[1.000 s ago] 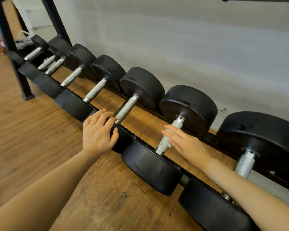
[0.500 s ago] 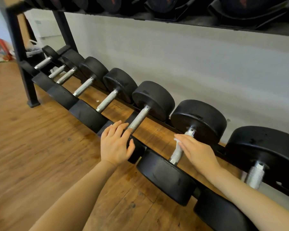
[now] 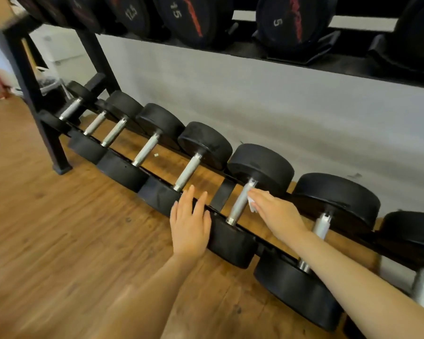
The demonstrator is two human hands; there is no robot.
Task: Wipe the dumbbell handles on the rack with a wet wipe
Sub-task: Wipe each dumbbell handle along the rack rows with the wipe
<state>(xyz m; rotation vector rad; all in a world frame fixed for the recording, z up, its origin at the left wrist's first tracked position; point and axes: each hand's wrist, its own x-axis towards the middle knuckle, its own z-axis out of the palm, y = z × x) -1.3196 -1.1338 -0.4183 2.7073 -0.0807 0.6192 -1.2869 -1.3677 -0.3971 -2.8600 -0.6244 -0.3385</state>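
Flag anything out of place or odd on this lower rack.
One thing: a small white scrap lies on the wooden floor under the rack, between two dumbbell handles, left of the left hand. It looks like litter. The dumbbells sit evenly in their row.
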